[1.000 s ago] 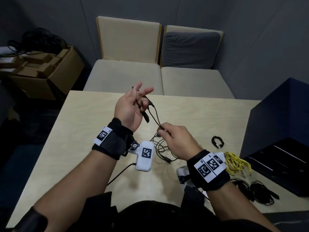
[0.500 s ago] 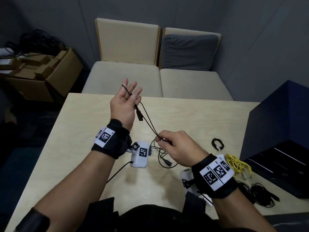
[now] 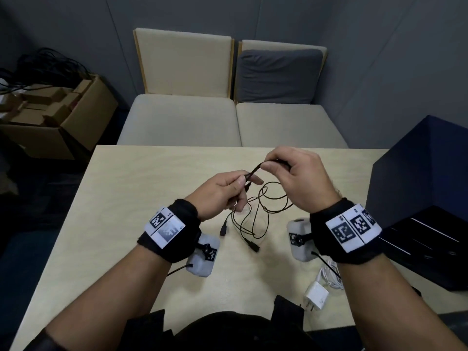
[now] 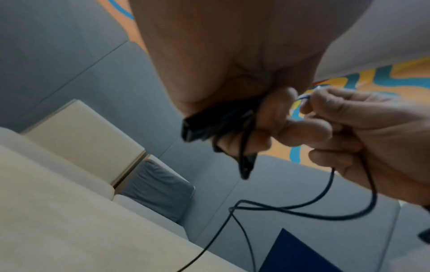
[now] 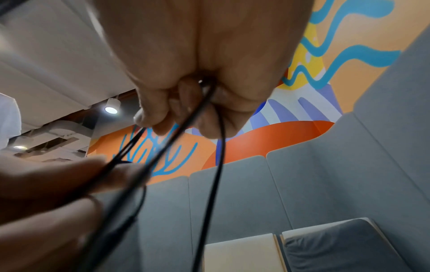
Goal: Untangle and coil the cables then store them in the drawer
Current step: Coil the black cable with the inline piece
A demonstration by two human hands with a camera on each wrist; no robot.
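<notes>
A thin black cable (image 3: 263, 206) with several plug ends hangs in loose loops over the table (image 3: 131, 198). My left hand (image 3: 238, 182) pinches a bundle of its strands and a connector (image 4: 197, 127). My right hand (image 3: 276, 164) grips the cable a little higher and to the right, fingers curled round it (image 5: 204, 95). A short taut stretch runs between the two hands. Two plugs (image 3: 254, 247) dangle near the tabletop. The dark blue drawer unit (image 3: 417, 198) stands at the right, its black drawer (image 3: 425, 247) pulled out.
A white charger with white cord (image 3: 319, 292) lies near the table's front right. Two beige seats (image 3: 228, 120) with a grey cushion stand behind the table. A cardboard box (image 3: 55, 117) with black cables sits on the floor at left.
My left hand turned from palm-up and spread to pinching the cable, and dropped lower. My right hand rose from the table and moved right, lifting the cable. The head view shifted.
</notes>
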